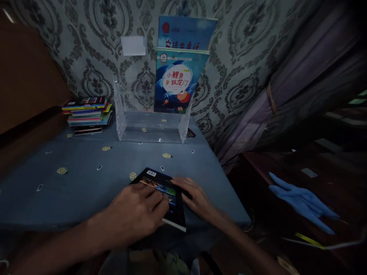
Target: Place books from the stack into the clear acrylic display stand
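Note:
A dark book (pixel 177 214) with a barcode and colourful pictures on its cover lies at the front edge of the blue-covered table. Over its left part rests my left hand (pixel 140 210), fingers curled on the cover; whether they grip anything is hidden. My right hand (pixel 195 196) holds the book's right edge, with fingers on top and the thumb beside it. Behind them stands a clear acrylic rack (pixel 151 133). A blue children's book (pixel 174 84) is upright in its right half, and another blue book (pixel 186 32) rises behind that one.
Several books are stacked (pixel 87 114) at the table's back left. A white card (pixel 133 46) is at the rack's upper left. To the right, a blue glove (pixel 301 202) lies on a dark red surface (pixel 258 164), beside a purple curtain (pixel 252 110).

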Action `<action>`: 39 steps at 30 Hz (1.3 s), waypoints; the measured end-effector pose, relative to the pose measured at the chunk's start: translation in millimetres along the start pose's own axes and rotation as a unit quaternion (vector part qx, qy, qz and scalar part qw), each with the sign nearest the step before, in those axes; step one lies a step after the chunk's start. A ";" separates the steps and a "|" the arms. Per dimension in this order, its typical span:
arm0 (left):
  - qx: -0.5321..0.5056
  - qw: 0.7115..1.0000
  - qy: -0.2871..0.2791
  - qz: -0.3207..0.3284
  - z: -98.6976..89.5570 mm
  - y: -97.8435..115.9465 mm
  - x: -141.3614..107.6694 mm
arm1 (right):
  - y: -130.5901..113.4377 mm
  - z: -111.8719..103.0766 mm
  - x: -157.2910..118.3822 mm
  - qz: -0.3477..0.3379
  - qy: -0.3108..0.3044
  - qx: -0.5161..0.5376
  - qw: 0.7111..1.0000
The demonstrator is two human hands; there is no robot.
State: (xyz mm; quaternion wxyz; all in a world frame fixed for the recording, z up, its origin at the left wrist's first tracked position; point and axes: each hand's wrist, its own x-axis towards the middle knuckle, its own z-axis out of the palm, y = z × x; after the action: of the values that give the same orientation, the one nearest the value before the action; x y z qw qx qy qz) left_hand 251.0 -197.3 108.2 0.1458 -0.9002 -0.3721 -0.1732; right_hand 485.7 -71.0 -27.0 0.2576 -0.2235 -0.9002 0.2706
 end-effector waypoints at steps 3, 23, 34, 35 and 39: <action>0.002 0.998 0.050 -0.031 -3.9 -8.6 2.1 | -3.3 2.0 5.6 0.013 0.019 0.009 1.000; -0.483 0.777 0.214 -0.342 83.1 -105.6 -2.9 | -5.6 -6.0 32.1 0.157 0.076 0.165 0.971; -0.477 0.774 0.214 -0.357 102.1 -115.1 4.5 | 0.1 -4.8 39.3 0.163 0.125 0.188 0.961; -0.479 0.773 0.214 -0.358 103.2 -115.6 5.0 | 1.4 -4.5 39.4 0.165 0.130 0.187 0.960; -0.487 0.768 0.223 -0.351 106.2 -116.0 6.9 | 4.7 -3.6 39.6 0.176 0.139 0.186 0.957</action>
State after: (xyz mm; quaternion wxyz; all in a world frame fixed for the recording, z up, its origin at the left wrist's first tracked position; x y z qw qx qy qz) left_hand 193.7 -72.5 31.3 -0.3048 -0.5928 -0.4850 -0.5660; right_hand 458.7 -44.6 -13.6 0.3654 -0.3618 -0.7361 0.4402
